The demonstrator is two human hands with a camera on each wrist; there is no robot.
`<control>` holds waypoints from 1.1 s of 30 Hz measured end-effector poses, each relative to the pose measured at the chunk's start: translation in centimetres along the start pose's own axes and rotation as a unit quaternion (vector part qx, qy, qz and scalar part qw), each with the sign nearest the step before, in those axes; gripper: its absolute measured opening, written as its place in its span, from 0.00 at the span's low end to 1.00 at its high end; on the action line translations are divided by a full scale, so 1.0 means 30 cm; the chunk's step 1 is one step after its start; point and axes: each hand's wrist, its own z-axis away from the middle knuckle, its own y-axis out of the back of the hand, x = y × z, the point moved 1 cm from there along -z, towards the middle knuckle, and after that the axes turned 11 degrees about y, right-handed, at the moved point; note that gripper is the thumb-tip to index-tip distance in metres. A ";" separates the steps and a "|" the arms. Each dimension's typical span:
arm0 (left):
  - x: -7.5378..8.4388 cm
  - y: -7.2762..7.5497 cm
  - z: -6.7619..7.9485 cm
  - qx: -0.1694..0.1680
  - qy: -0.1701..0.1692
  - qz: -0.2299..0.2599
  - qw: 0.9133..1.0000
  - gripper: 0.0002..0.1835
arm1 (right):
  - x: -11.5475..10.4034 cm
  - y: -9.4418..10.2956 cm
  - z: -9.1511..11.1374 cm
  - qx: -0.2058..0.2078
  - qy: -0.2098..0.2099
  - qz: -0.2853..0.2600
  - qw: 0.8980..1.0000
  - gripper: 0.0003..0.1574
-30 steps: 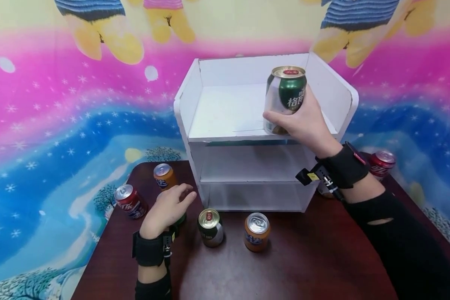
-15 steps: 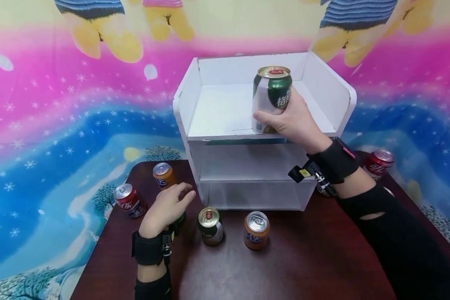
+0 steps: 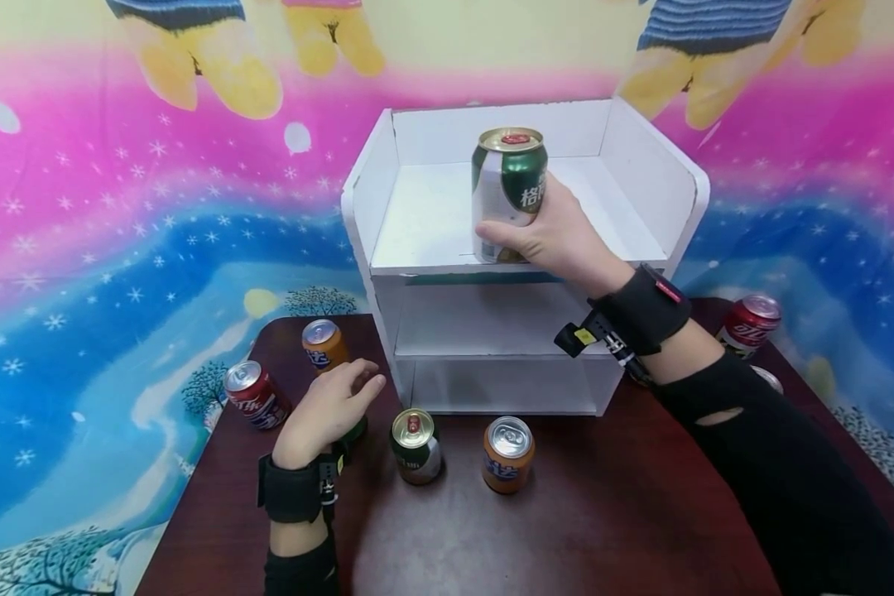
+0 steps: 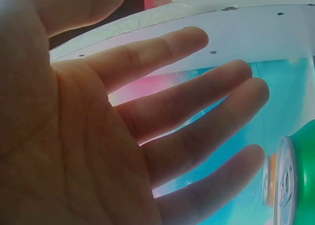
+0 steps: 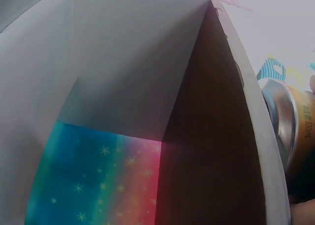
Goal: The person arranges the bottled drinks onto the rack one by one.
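My right hand [image 3: 559,228] grips a green-and-white drink can [image 3: 508,194], upright at the front of the top shelf of a white shelf unit [image 3: 425,215]. In the right wrist view the can's metal base [image 5: 283,116] shows close over the shelf board's edge. Over the table's left side, my left hand [image 3: 331,410] holds nothing, its fingers relaxed and apart in the left wrist view. A green can [image 4: 302,171] stands near these fingers, mostly hidden by the hand in the head view. Just right of that hand is a dark green can with a gold lid [image 3: 415,447].
An orange can [image 3: 508,455] stands before the unit. Left of it are a red can [image 3: 257,396] and another orange can [image 3: 325,346]. On the right, a red can [image 3: 748,324] stands beyond my right forearm, with a silver lid [image 3: 767,379] partly hidden by the sleeve.
My right hand has moved left along the top shelf's front with the green-and-white can. The left hand stays in place, and the view has shifted slightly.
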 end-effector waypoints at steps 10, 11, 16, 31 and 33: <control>0.010 -0.003 -0.003 0.003 0.001 -0.002 1.000 0.22 | -0.016 -0.036 -0.032 -0.028 0.009 -0.006 1.000 0.47; 0.010 -0.004 -0.003 0.002 0.001 -0.002 1.000 0.22 | -0.017 -0.040 -0.034 -0.030 0.009 -0.009 0.999 0.46; 0.011 -0.004 -0.004 0.005 -0.001 -0.006 1.000 0.21 | -0.021 -0.063 -0.047 -0.032 0.015 -0.013 0.999 0.44; 0.012 -0.005 0.003 0.002 0.000 -0.009 1.000 0.22 | -0.037 -0.134 -0.075 -0.046 0.026 -0.019 0.998 0.41; 0.012 -0.004 0.003 0.003 -0.001 -0.010 1.000 0.22 | -0.040 -0.143 -0.078 -0.049 0.023 -0.024 0.998 0.41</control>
